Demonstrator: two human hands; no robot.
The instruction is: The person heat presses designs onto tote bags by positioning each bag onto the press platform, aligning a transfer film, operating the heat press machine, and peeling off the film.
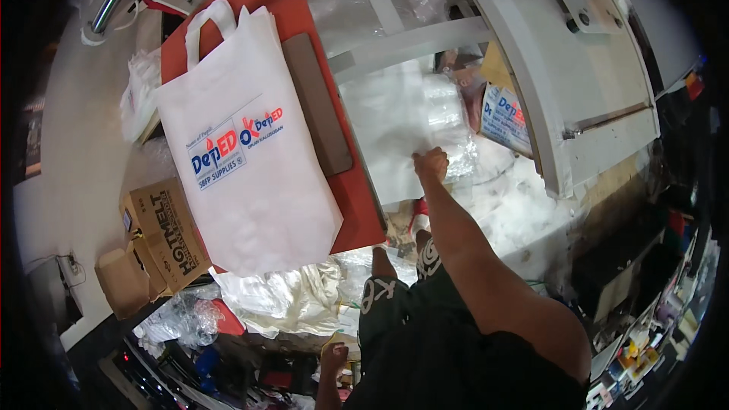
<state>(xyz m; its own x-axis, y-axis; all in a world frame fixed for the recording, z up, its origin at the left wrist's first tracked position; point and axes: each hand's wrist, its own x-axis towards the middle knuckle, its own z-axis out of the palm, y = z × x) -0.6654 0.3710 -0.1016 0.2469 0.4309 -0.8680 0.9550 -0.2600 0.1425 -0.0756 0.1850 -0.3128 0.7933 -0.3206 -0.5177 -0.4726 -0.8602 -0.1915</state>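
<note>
My right hand reaches forward with its fingers closed on the near right edge of a flat white sheet, perhaps an unprinted bag. Clear plastic wrap lies right beside that hand. On the red board to the left, a white fabric bag with loop handles and blue and red print is spread flat. A brown flat bar rests along the bag's right side. Low by my body hangs my left hand, its fingers curled in, with nothing visible in them.
An open cardboard box stands left of the board. Crumpled whitish plastic lies below it. A grey metal frame crosses the far side, and a grey machine housing rises at right. A printed white bundle sits beside the housing.
</note>
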